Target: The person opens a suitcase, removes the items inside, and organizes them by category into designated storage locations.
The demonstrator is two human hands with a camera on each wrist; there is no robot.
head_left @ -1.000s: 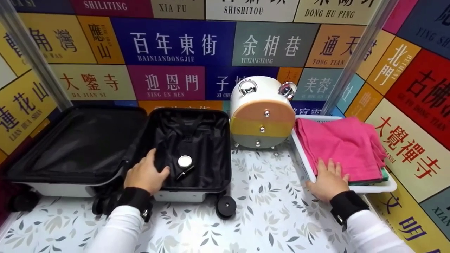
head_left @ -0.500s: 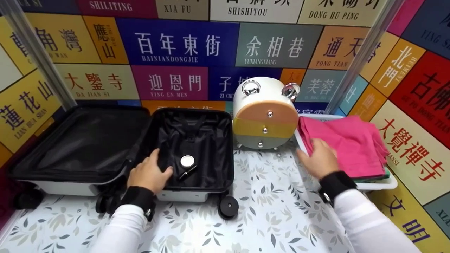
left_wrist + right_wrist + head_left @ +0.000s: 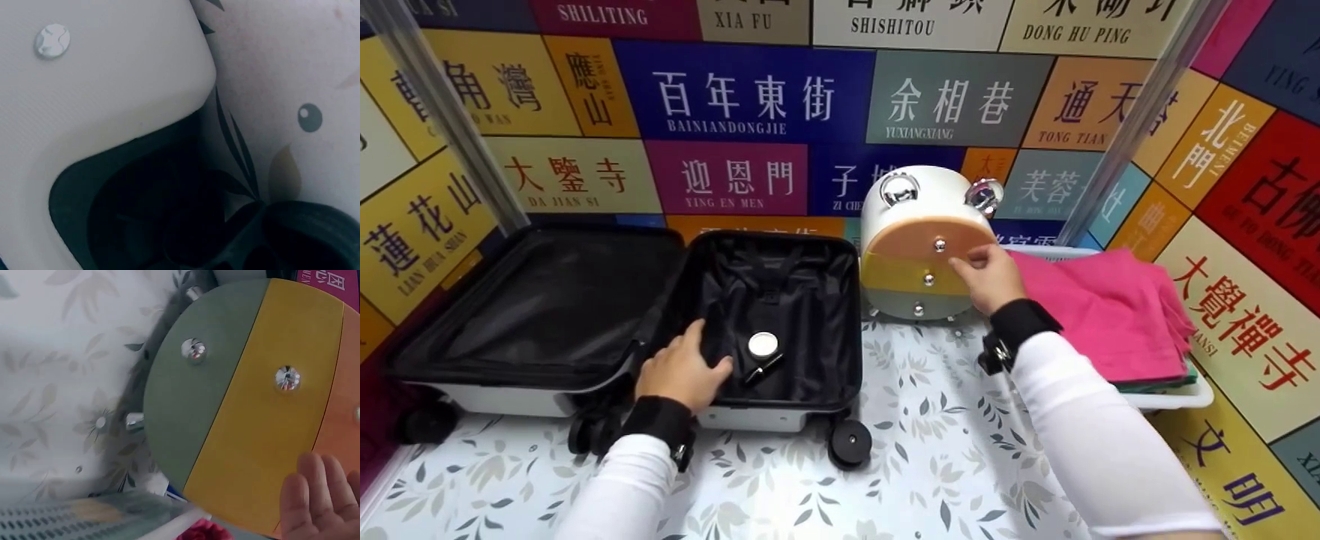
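An open suitcase (image 3: 802, 315) with black lining lies at the left; its white shell (image 3: 112, 101) fills the left wrist view. Inside lie a round white compact (image 3: 763, 344) and a small black tube (image 3: 763, 367). My left hand (image 3: 681, 373) rests over the suitcase's front rim, thumb spread on the lining beside the tube, holding nothing. A round white drawer cabinet (image 3: 919, 225) stands behind, with orange, yellow and grey-green drawer fronts (image 3: 242, 399). My right hand (image 3: 984, 273) hovers at the cabinet's face by the orange and yellow drawers; its fingers (image 3: 315, 495) are loose and empty.
A white basket (image 3: 1177, 397) at the right holds folded pink cloth (image 3: 1102, 315) over a green layer. A suitcase wheel (image 3: 849, 444) sticks out onto the floral tabletop (image 3: 930, 450). Colourful sign-printed walls close in the back and both sides.
My right hand has left the pink cloth in the basket and swung left and up to the cabinet's front. The left hand has stayed on the suitcase rim.
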